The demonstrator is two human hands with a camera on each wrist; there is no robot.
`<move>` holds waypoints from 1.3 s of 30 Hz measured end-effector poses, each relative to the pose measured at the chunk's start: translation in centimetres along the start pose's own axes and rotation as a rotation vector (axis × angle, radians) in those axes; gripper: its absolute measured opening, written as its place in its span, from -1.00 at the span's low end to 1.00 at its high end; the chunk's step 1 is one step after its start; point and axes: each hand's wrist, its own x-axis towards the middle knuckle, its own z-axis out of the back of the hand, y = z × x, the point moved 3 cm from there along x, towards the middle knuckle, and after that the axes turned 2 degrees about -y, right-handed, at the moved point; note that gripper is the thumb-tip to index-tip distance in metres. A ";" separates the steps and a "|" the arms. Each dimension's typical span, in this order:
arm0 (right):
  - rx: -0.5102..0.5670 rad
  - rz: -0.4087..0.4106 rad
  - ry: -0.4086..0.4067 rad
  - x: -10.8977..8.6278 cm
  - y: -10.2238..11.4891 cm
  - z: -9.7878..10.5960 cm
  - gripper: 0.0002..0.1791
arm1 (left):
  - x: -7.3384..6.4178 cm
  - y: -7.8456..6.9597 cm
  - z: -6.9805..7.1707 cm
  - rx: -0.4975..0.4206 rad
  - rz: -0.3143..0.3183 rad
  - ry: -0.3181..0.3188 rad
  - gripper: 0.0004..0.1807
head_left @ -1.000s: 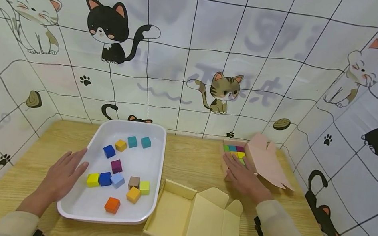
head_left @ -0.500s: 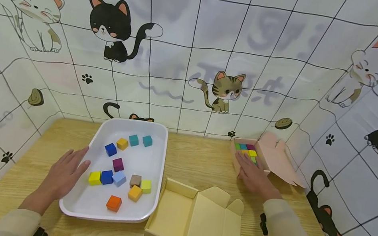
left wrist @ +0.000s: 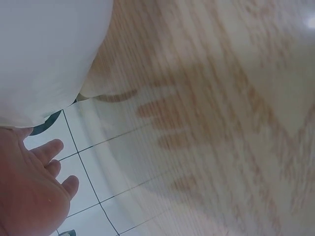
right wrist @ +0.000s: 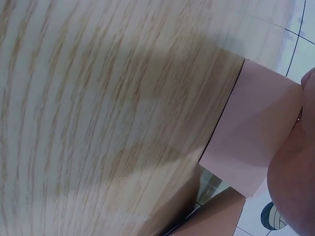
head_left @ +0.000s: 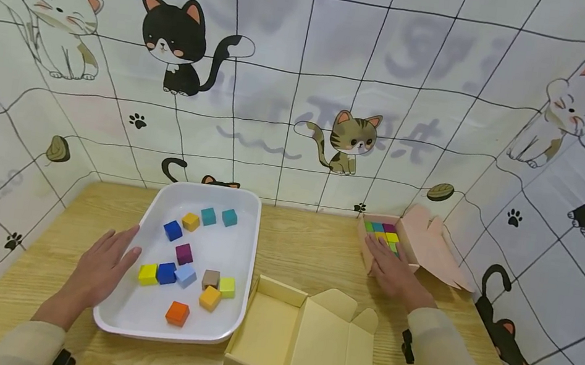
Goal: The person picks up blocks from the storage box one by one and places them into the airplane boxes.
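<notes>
In the head view my left hand [head_left: 98,267] is at the left rim of a white tray [head_left: 247,276], fingers extended along the edge. Several coloured cubes lie scattered in the tray, among them an orange cube [head_left: 177,313] and a purple cube [head_left: 184,253]. At the back right, my right hand [head_left: 396,277] rests on a pink cardboard box [head_left: 365,244], fingers straight over its front left part. Packed cubes [head_left: 391,237] in green, blue, purple and yellow show past the fingertips; the hand hides the others. In the right wrist view the palm sits against the pink box's side [right wrist: 251,128].
A pale yellow cardboard box [head_left: 264,331] stands at the front middle, right beside the tray, its lid [head_left: 327,349] folded out to the right. The pink box's lid [head_left: 438,256] spreads rightward. A cat-print sheet [head_left: 259,97] hangs behind the wooden table [head_left: 307,240].
Over the first half second the pink box slid to the right and slightly back with my right hand on it. Since then it stays put. My left hand keeps its place at the tray.
</notes>
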 end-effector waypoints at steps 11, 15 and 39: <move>0.022 -0.015 0.001 0.4 0.8 0.9 -0.41 | 0.1 0.1 -0.3 0.012 -0.001 0.007 -0.25; 0.004 -0.016 -0.010 1.1 1.9 1.9 -0.44 | 0.1 0.0 -0.2 0.013 -0.009 0.001 -0.26; -0.054 0.364 0.233 0.6 17.3 0.1 -0.69 | -0.1 0.1 0.1 0.014 -0.018 -0.025 -0.28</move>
